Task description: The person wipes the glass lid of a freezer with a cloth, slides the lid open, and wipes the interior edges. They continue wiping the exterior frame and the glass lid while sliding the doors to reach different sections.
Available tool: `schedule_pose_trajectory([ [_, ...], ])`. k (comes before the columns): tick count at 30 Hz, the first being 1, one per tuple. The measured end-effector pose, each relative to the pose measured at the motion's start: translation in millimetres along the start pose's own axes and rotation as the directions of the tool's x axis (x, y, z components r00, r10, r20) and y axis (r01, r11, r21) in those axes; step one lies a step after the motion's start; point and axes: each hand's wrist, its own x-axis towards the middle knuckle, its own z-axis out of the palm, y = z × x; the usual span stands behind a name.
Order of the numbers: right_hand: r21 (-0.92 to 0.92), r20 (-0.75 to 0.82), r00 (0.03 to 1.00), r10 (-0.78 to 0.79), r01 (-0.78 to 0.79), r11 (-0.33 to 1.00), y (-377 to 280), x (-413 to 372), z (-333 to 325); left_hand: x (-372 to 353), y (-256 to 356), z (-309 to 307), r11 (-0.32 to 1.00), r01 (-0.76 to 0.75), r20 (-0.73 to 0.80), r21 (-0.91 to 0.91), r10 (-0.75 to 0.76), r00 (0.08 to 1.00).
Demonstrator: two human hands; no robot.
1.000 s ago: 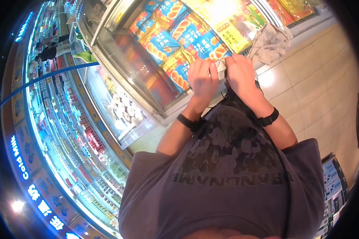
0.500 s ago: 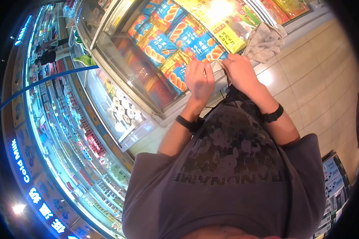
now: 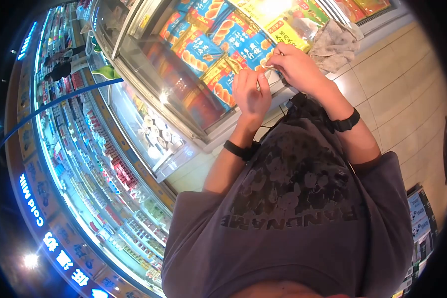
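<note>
My left hand (image 3: 252, 94) is closed, fingers bent and thumb against them, above the front edge of the chest freezer (image 3: 218, 130). Close beside it, my right hand (image 3: 297, 68) makes a pinch with thumb and forefinger. Something small and pale seems to be between the two hands, too small to name. Behind them, blue-and-yellow food packs (image 3: 198, 52) with pictures of bread-like rolls lie in the freezer. A crumpled, stained grey cloth (image 3: 334, 45) hangs over the freezer edge, right of my right hand.
Yellow packs (image 3: 282, 35) lie further right in the freezer. A second display case (image 3: 151, 131) with round white items stands to the left. Beyond it runs a long lit shelf wall (image 3: 99, 164) under a "Cold Milk" sign (image 3: 32, 198). Tiled floor (image 3: 387, 94) lies right.
My right hand has moved up and slightly apart from my left, its fingers now in a clearer pinch. The view has shifted slightly. The cloth still hangs on the edge.
</note>
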Motion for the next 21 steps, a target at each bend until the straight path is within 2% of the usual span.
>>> schedule_pose_trajectory([
  [1, 0.001, 0.003, 1.0, -0.003, 0.003, 1.0, -2, 2, -1, 1, 1, 0, 1.0, -0.026, -0.024, -0.006, 0.026, 0.999],
  [3, -0.128, 0.006, 0.993, -0.115, 0.114, 0.985, -4, 6, -4, 2, 3, -1, 1.0, -0.02, -0.022, -0.009, 0.02, 1.0],
  [10, -0.224, 0.114, 0.973, -0.2, 0.221, 0.949, -3, 12, -4, 3, 1, -1, 1.0, -0.02, -0.018, -0.021, 0.02, 1.0],
  [12, -0.264, 0.032, 0.978, -0.205, 0.206, 0.942, -4, 9, 2, 4, -2, -1, 0.999, -0.032, -0.001, -0.023, 0.032, 0.999],
  [13, -0.259, 0.045, 0.975, -0.218, 0.222, 0.94, -6, 6, 4, 5, -4, -2, 0.998, -0.056, 0.023, -0.028, 0.056, 0.998],
  [15, -0.288, -0.012, 0.989, -0.15, 0.14, 0.947, -11, 2, 5, 3, -5, -3, 0.997, -0.057, 0.004, -0.05, 0.057, 0.998],
  [16, -0.289, 0.005, 0.983, -0.181, 0.175, 0.941, -13, 2, 6, 5, -5, -2, 0.994, -0.075, -0.012, -0.079, 0.075, 0.997],
  [18, -0.335, -0.021, 0.995, -0.101, 0.088, 0.938, -16, 1, 9, 6, -5, -1, 0.99, -0.096, -0.087, -0.102, 0.087, 0.992],
  [21, -0.365, -0.037, 0.995, -0.093, 0.074, 0.928, -14, -4, 12, 6, -3, -6, 0.995, -0.015, -0.014, -0.1, 0.014, 1.0],
])
